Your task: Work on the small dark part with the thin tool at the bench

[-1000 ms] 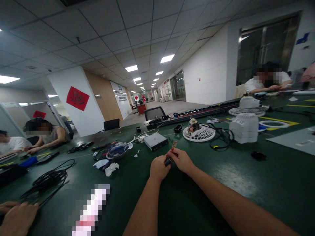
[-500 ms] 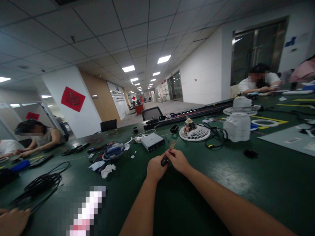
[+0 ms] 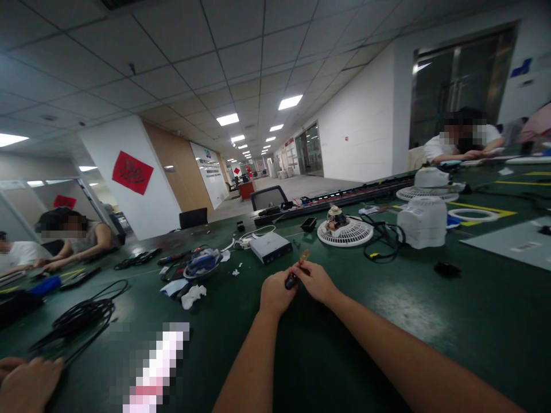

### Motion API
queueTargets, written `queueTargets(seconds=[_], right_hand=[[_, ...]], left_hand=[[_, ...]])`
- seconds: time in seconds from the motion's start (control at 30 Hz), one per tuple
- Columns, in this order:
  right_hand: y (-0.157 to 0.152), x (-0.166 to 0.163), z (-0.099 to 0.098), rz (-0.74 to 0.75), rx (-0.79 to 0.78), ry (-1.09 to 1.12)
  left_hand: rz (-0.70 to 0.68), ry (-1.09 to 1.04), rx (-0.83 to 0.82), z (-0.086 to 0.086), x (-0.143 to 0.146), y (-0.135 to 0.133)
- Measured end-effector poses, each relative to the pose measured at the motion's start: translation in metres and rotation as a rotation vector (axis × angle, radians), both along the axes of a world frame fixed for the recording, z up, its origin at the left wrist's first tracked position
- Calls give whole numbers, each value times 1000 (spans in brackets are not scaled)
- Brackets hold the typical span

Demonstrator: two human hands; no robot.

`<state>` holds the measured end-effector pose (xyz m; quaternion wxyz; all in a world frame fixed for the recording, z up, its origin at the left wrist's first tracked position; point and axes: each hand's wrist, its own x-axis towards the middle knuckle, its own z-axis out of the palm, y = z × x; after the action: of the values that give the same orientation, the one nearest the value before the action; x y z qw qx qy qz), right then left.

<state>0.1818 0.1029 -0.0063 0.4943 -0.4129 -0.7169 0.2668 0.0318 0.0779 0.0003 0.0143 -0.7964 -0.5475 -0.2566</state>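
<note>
My left hand (image 3: 278, 293) is wrapped around a small dark piece (image 3: 291, 281) with a rounded end, just above the green table (image 3: 327, 350). Touching it from the other side, my right hand (image 3: 317, 281) has its thumb and fingers pinched together. From between those fingers a thin copper-coloured end (image 3: 305, 256) sticks up; whether it belongs to the dark piece I cannot tell. Both hands are closed and meet at this spot. Beyond them lies a grey box-shaped drive (image 3: 270, 248), and to its right a white fan grille (image 3: 345, 232) with a motor on it.
A white plastic housing (image 3: 422, 223) and a black cable (image 3: 385, 238) are at the right. Crumpled white paper (image 3: 193, 296), a blue-and-grey bundle (image 3: 202, 263) and a coiled black cable (image 3: 81, 312) lie left. Another person's hand (image 3: 30, 381) rests at the lower left.
The whole view has shifted slightly, so things appear a little further right. My hands stay together on the dark piece; the copper-coloured end looks slightly turned.
</note>
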Motion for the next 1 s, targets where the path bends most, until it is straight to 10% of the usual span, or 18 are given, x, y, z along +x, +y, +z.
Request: queueTargets(seconds=[1.0], right_hand=[[6,5,-3,-38,5,-23]], left_hand=[[22,5,12,0,-3,2]])
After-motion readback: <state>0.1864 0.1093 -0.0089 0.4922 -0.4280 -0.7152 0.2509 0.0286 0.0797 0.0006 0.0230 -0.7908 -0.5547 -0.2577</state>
